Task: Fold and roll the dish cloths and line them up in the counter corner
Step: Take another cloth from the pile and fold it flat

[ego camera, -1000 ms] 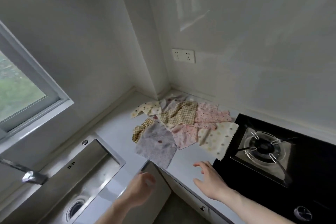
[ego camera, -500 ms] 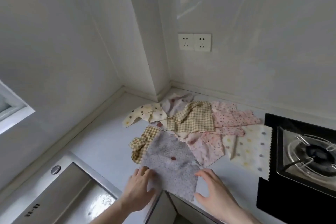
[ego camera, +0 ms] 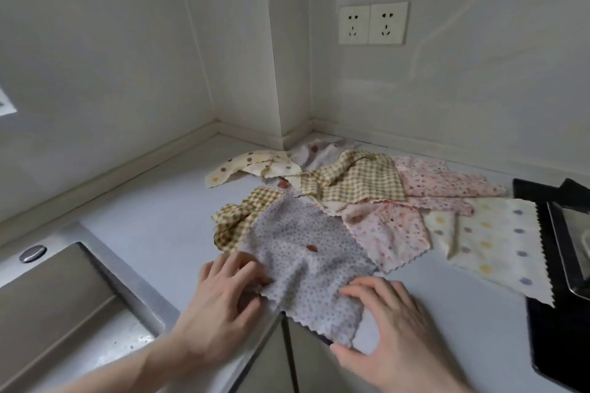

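1. The left hand [ego camera: 223, 293] pinches the left edge of the grey dotted dish cloth [ego camera: 303, 262], fingers curled onto its bunched fabric.
2. The right hand [ego camera: 389, 325] grips the cloth's near right corner, thumb beneath, where it overhangs the counter [ego camera: 153, 210] edge.
3. From that cloth, the other dish cloths lie unrolled: yellow gingham cloth [ego camera: 354, 180] at 12 o'clock, pink floral cloth [ego camera: 389, 233] at 2, cream dotted cloth [ego camera: 498, 242] at 3.
4. The sink [ego camera: 64, 297] sits at 9 o'clock.

Bare counter [ego camera: 166, 201] left of the cloth pile [ego camera: 351, 195], w/ room btwn pile & sink [ego camera: 64, 297]. Far corner blocked by wall pillar [ego camera: 287, 73]. Right: stove [ego camera: 562, 265] edges the cloths.
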